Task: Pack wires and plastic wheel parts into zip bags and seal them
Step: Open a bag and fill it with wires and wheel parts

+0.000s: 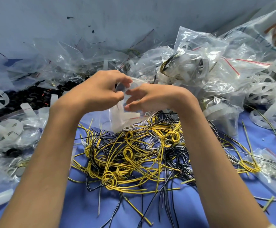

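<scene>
Zip bag (122, 120), clear crinkled film, pinched by curled fingers of left hand (99, 91) and right hand (150, 97); beneath, knotted loops of yellow, black, white wires (134, 153) on blue cloth (78, 203).

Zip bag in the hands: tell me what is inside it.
Through the clear zip bag, held by the left hand and right hand, pale translucent plastic pieces show. The hands cover its upper part, so what else is inside cannot be told.

Bright, even light; glare on plastic bags (204, 51); edges blurred and wide-angle warped.
</scene>
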